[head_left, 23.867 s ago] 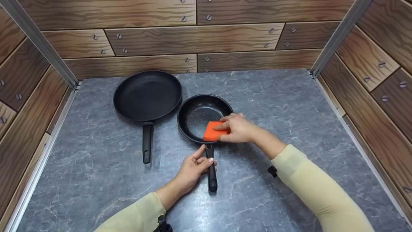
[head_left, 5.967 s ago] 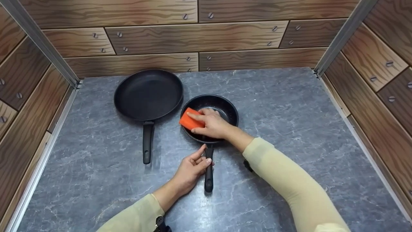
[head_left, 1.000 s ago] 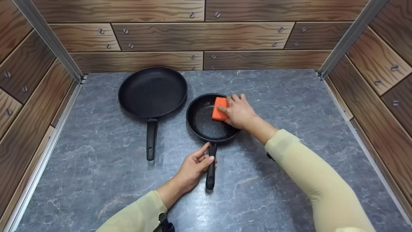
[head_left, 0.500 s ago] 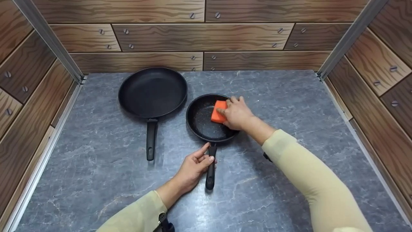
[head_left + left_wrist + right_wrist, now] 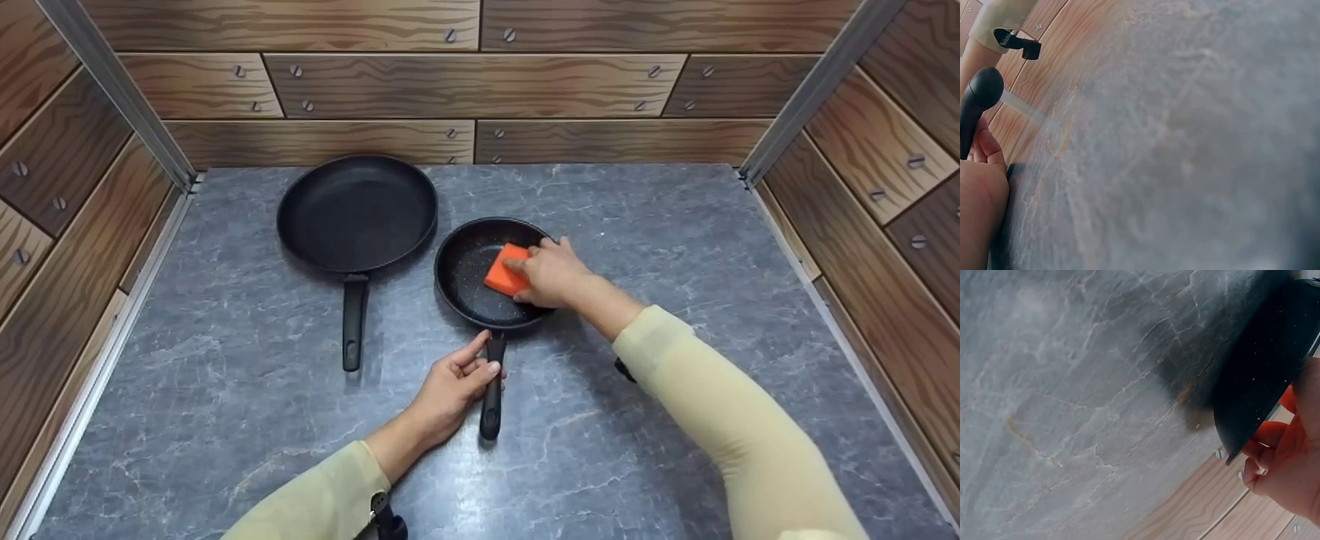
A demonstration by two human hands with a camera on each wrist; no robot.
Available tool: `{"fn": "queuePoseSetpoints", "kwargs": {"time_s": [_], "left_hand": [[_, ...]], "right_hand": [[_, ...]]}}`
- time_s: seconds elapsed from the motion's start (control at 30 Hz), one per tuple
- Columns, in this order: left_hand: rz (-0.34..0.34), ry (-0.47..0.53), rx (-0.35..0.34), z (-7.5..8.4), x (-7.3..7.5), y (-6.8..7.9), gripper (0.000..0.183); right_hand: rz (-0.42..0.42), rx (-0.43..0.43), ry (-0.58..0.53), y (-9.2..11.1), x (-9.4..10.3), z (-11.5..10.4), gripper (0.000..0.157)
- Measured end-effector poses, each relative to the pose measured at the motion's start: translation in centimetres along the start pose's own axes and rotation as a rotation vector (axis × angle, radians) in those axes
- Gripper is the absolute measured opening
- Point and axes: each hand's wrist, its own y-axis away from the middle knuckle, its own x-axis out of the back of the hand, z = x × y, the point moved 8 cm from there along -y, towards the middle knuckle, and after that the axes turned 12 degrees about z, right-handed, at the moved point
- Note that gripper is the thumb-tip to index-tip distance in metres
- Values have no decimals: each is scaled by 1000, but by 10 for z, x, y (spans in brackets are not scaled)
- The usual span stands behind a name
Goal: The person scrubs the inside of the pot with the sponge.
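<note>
A small speckled black frying pan sits on the grey marbled table, its handle toward the person. My left hand grips that handle near the pan's bowl, thumb on top; in the left wrist view the handle's end sticks out past the fingers. Inside the pan my right hand holds an orange sponge against the right part of the base. The right wrist view shows the pan's outer wall with the fingers of the right hand reaching over the rim, the sponge mostly hidden there.
A larger black frying pan lies at the back left, handle toward the person, close beside the small pan. Wood-patterned panels enclose the table at the back and both sides, with metal profiles at the corners.
Over the last second the right hand has drawn the sponge slightly toward the person and left inside the pan, turning it a little. The left hand keeps its grip on the handle.
</note>
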Motion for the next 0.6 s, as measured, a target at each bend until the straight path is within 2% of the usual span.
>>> {"fn": "queuePoseSetpoints", "kwargs": {"time_s": [0.27, 0.6], "left_hand": [[5, 0, 2, -1, 0, -1, 72], [11, 0, 9, -2, 1, -1, 72]], "right_hand": [[13, 24, -52, 7, 2, -2, 72], [17, 50, -176, 15, 2, -6, 74]]}}
